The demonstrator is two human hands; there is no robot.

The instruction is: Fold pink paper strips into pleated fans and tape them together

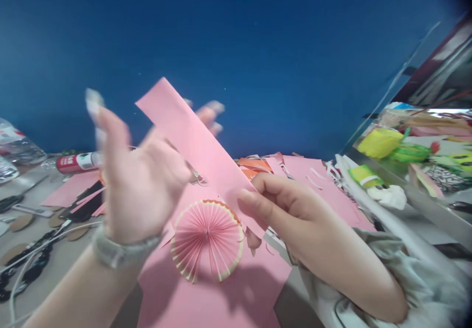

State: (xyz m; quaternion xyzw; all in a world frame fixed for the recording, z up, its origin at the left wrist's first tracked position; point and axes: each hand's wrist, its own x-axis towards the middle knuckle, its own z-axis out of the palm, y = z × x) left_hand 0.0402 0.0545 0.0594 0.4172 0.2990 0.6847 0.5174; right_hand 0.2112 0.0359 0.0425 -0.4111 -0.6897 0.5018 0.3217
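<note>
My right hand (287,210) pinches the lower end of a pink paper strip (199,146), which slants up to the left in front of the blue wall. Beside the strip's upper part, my left hand (143,175) is raised with its fingers spread and blurred by motion. Some of its fingers are hidden behind the strip. Below both hands lies a round pleated pink paper fan (207,234) with a cream edge and a bit of orange at the top. The fan rests on pink paper sheets (206,303).
A bottle with a red label (75,163) lies at the left, with black and white cables (37,259) nearer. Orange and pink paper scraps (254,165) are heaped against the blue wall (236,47). A box of bright packages (379,143) stands at the right.
</note>
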